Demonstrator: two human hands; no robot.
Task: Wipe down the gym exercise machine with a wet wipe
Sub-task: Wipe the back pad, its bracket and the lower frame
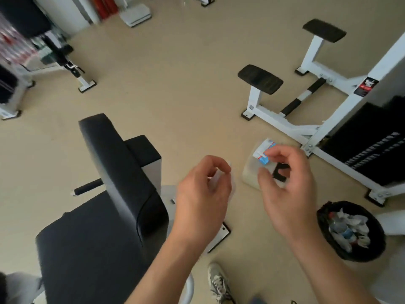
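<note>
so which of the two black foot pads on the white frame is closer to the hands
The lower-left foot pad; it sits nearer the right hand than the far foot pad at the top right.

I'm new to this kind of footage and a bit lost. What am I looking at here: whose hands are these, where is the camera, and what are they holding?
This is a single picture from a camera worn on a person's head, looking down at their own two bare hands in a gym. There is no robot.

The right hand pinches a small blue and white packet, probably a wet wipe sachet. The left hand pinches something thin and pale; it is too blurred to name, perhaps the wipe or a torn strip.

Below left is a black padded seat with its upright back pad, part of the exercise machine to be cleaned. At right stands a white machine frame with a black weight stack. A black bin on the beige floor holds crumpled rubbish. One shoe shows at the bottom.
</note>
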